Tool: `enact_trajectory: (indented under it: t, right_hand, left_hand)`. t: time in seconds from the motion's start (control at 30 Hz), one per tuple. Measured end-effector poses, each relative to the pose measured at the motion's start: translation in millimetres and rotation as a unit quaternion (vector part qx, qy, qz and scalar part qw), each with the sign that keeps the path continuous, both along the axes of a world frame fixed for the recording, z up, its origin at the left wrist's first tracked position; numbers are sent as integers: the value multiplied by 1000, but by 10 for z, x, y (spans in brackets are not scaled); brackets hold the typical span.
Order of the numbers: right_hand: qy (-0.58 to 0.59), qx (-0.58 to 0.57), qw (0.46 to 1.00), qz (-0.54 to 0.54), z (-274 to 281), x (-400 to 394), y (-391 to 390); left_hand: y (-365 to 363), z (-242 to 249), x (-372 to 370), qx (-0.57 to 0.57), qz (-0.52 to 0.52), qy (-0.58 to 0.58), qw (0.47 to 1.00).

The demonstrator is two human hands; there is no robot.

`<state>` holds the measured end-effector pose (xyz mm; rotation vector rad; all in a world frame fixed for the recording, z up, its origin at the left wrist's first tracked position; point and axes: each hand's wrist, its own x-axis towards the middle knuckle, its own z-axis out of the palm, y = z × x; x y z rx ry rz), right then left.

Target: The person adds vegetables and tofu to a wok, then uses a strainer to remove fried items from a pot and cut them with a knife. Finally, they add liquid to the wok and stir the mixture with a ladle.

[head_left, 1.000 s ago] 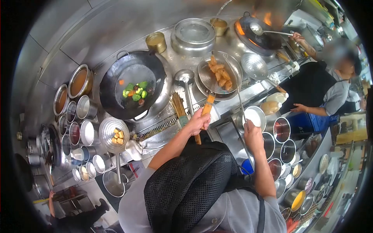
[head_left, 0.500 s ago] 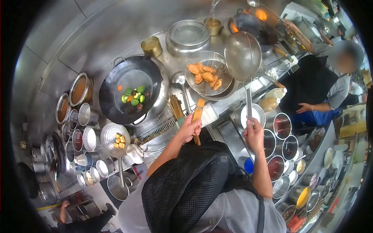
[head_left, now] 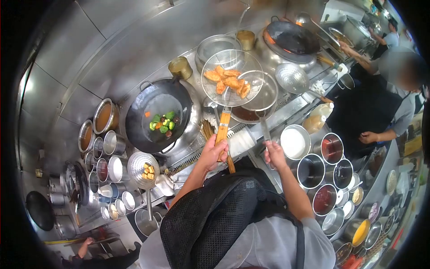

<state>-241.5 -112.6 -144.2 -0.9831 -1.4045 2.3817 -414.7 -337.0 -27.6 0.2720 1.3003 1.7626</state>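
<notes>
My left hand [head_left: 212, 153] is closed round the wooden handle of a wire spider strainer [head_left: 251, 65]. Golden-brown fried pieces [head_left: 232, 82] lie in its mesh. In my right hand [head_left: 274, 155] is the metal handle of a round fine-mesh strainer [head_left: 265, 92], its head partly behind the spider. Both heads overlap a pan of brown liquid [head_left: 247, 115] in this view. To the left, a black wok [head_left: 139, 130] holds broccoli, orange pieces and dark pieces [head_left: 163, 123]. A bamboo brush [head_left: 207, 129] stands beside my left hand, its lower part partly hidden.
A perforated ladle [head_left: 142, 179] with yellow cubes rests left of me, near sauce pots [head_left: 105, 113]. Seasoning pots [head_left: 311, 170] crowd the right counter. A co-worker [head_left: 374, 107] stands at right, close to a second wok [head_left: 293, 36] over flame.
My right hand has brought the fine-mesh strainer left and down, from beside the spider to behind it over the pan. The spider has shifted left and up relative to the pan. The view has shifted slightly.
</notes>
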Motion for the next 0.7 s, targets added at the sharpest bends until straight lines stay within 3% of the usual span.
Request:
enact_trajectory:
  t: [0.17, 0.23, 0.27, 0.33, 0.4, 0.47, 0.6, 0.67, 0.7]
  right_hand:
    - [-41, 57, 996, 51, -221, -127, -29]
    - [-58, 224, 967, 103, -278, -143, 45]
    - [-58, 222, 968, 106, -294, -143, 85]
    - [-112, 438, 888, 81, -55, -114, 117]
    - [-130, 411, 896, 104, 68, -96, 160]
    - [-111, 505, 853, 71, -9, -70, 195]
    - [-140, 458, 871, 113, -10, 58, 145]
    - [-89, 586, 800, 87, -279, 142, 129]
    - [-86, 562, 820, 70, -98, 171, 80]
  left_hand:
    - [88, -116, 112, -6, -14, -6, 1000]
    - [119, -191, 172, -12, -16, -15, 1000]
    - [154, -223, 189, -9, -19, -20, 1000]
    - [216, -270, 252, -16, -15, -27, 999]
    - [296, -280, 314, -8, -4, -59, 998]
    - [385, -374, 373, -7, 7, -69, 998]
    - [589, -729, 474, -18, 24, -60, 998]
    - [682, -831, 551, -17, 34, -62, 997]
    - [712, -904, 597, -23, 31, -47, 998]
